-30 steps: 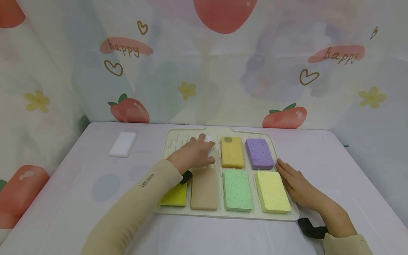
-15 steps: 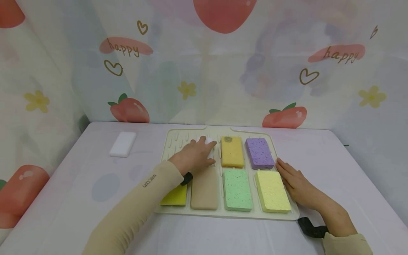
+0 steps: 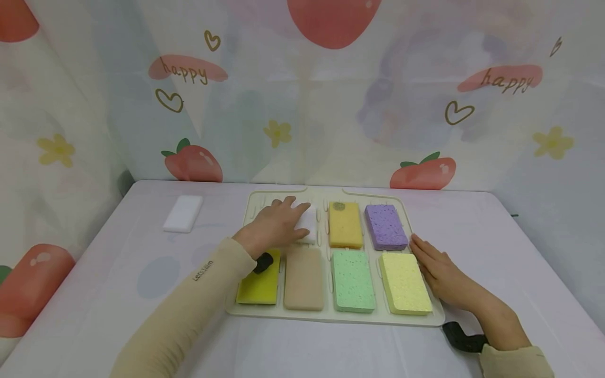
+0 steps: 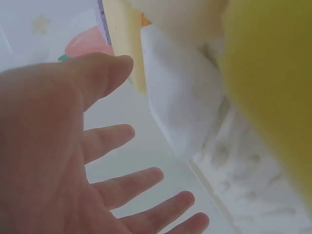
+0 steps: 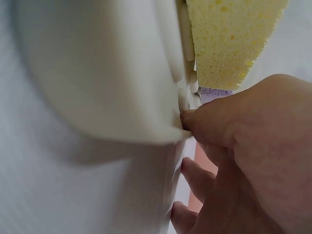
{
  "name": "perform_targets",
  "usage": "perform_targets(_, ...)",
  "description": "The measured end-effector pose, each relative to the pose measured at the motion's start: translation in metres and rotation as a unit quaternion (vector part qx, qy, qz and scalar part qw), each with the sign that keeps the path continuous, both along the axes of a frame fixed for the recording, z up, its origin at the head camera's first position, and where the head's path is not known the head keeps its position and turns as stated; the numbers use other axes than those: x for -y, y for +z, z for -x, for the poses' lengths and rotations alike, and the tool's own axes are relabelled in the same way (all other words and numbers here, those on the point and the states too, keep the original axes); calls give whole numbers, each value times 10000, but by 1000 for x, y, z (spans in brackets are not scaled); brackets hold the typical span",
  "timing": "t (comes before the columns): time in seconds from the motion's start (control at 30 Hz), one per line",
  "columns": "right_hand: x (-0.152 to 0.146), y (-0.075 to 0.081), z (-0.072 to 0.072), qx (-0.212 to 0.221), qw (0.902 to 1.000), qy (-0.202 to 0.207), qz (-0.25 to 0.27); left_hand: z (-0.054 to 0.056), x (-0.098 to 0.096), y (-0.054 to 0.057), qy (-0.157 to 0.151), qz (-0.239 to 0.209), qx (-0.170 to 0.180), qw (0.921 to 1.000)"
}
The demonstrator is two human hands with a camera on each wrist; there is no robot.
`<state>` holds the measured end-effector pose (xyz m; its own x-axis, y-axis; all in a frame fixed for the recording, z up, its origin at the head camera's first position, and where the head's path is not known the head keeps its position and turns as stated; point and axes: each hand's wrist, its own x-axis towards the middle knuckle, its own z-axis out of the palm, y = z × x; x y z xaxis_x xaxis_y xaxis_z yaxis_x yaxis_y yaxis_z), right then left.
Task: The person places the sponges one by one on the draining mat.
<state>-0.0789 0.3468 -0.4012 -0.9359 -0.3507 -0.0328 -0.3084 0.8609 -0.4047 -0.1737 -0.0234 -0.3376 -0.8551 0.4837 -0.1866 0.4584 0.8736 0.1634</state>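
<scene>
A cream tray [image 3: 331, 318] lies on the table with sponges in two rows. In its back row a white sponge [image 3: 310, 222] is partly hidden under my left hand [image 3: 273, 224]. The left wrist view shows that hand with fingers spread and thumb apart, beside the white sponge [image 4: 180, 90] with a gap between. My right hand [image 3: 439, 275] rests along the tray's right side, fingers straight, near the pale yellow sponge [image 3: 405, 283]. In the right wrist view its thumb [image 5: 214, 122] touches the tray rim [image 5: 146, 131] while other fingertips rest lower, beyond the edge.
The tray also bears a golden sponge [image 3: 345, 226], a purple one [image 3: 386, 227], a green one [image 3: 353, 281], a beige one [image 3: 304, 278] and a bright yellow one [image 3: 257, 283] under my left wrist. Another white sponge [image 3: 183, 213] lies on the table at left.
My left hand has let go of the white sponge in the tray and shifted left, so more of that sponge shows. My right hand has stayed at the tray's side.
</scene>
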Motion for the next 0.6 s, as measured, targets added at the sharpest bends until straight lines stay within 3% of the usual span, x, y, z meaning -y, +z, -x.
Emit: perform_targets(0.6, 3, 3, -2, 119, 9999, -73, 23, -2, 48, 2, 219, -762, -728, 9942)
